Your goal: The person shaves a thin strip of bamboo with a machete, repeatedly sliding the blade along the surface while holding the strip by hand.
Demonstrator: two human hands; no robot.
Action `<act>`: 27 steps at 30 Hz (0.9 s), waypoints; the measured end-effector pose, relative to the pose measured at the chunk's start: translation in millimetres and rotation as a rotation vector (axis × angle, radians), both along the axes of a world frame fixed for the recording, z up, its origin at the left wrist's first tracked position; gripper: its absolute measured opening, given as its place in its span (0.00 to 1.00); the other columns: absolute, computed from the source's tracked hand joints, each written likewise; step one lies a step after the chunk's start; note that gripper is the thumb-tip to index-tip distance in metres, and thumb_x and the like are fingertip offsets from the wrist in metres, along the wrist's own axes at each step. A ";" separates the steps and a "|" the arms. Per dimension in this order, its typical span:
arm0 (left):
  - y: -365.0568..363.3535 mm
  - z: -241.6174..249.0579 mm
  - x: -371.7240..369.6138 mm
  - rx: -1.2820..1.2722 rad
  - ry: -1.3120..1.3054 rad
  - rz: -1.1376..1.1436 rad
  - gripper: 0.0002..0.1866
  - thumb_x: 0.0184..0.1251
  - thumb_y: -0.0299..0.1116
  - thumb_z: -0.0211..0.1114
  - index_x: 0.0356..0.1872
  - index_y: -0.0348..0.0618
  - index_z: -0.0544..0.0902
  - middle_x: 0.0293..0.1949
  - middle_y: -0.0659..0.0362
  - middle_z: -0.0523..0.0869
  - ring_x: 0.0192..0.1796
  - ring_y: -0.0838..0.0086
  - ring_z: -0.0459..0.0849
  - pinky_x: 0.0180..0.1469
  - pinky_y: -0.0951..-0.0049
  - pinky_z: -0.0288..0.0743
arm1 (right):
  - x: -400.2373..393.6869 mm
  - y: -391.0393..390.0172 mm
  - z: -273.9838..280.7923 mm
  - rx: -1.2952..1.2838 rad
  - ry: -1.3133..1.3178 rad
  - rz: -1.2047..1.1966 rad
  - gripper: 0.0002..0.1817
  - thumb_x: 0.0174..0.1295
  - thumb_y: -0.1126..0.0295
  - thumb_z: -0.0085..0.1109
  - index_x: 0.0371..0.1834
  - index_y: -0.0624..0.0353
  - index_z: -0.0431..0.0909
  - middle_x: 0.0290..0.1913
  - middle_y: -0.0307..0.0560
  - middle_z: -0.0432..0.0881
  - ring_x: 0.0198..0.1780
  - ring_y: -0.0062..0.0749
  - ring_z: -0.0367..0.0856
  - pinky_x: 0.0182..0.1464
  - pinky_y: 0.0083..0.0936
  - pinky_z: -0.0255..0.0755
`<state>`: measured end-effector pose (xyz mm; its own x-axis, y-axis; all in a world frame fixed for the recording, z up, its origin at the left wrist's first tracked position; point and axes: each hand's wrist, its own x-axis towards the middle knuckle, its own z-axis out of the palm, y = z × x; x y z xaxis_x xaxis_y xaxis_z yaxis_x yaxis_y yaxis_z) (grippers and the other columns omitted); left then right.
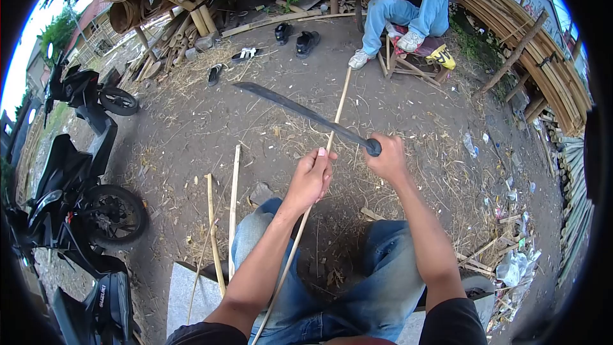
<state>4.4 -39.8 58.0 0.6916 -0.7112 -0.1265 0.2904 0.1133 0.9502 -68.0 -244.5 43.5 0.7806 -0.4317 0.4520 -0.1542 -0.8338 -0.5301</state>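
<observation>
While the right hand (pixel 386 156) clasped a machete (pixel 300 109), the left hand (pixel 313 176) pinched a stick (pixel 341 99) just beside the machete, where a skidding edge could have cut it.

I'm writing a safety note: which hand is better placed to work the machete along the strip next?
Likely the right hand: it grips the machete, which crosses the strip in this view. The left hand is occupied holding the strip.

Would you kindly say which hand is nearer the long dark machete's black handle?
The right hand: it grips that handle; the left hand, left of it, holds a thin pale stick.
</observation>
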 end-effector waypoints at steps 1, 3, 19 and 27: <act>-0.8 -0.1 -1.6 0.005 0.017 0.003 0.18 0.86 0.44 0.45 0.41 0.40 0.74 0.20 0.68 0.66 0.14 0.85 0.59 0.15 0.79 0.54 | -0.6 6.8 1.7 -0.063 0.037 0.085 0.06 0.48 0.70 0.63 0.27 0.60 0.80 0.24 0.56 0.84 0.28 0.56 0.84 0.35 0.45 0.78; -1.4 -6.7 -1.2 0.065 0.027 -0.013 0.19 0.86 0.44 0.45 0.34 0.43 0.72 0.19 0.69 0.64 0.15 0.86 0.58 0.15 0.79 0.52 | 2.4 11.4 -7.1 -0.143 -0.011 0.146 0.06 0.44 0.71 0.63 0.26 0.58 0.78 0.22 0.51 0.83 0.25 0.53 0.84 0.32 0.44 0.78; 8.6 -1.0 -6.9 0.159 0.144 -0.055 0.18 0.87 0.48 0.40 0.46 0.46 0.72 0.21 0.72 0.59 0.16 0.88 0.54 0.16 0.82 0.49 | 17.6 -55.8 -18.7 -0.136 0.220 -0.237 0.09 0.48 0.70 0.64 0.32 0.63 0.82 0.32 0.59 0.87 0.34 0.57 0.87 0.41 0.48 0.80; 13.4 -4.3 5.4 -0.046 0.154 -0.106 0.20 0.87 0.47 0.39 0.46 0.43 0.73 0.21 0.69 0.64 0.14 0.86 0.58 0.13 0.80 0.54 | 4.1 -94.5 -73.7 0.405 -0.038 -0.610 0.12 0.51 0.68 0.59 0.26 0.70 0.84 0.25 0.65 0.84 0.34 0.59 0.87 0.43 0.47 0.77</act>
<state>9.8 -26.3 53.8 0.5871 -0.7865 -0.1914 0.4450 0.1162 0.8880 -63.8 -339.0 -30.3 0.3353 -0.9235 0.1865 -0.5037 -0.3430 -0.7929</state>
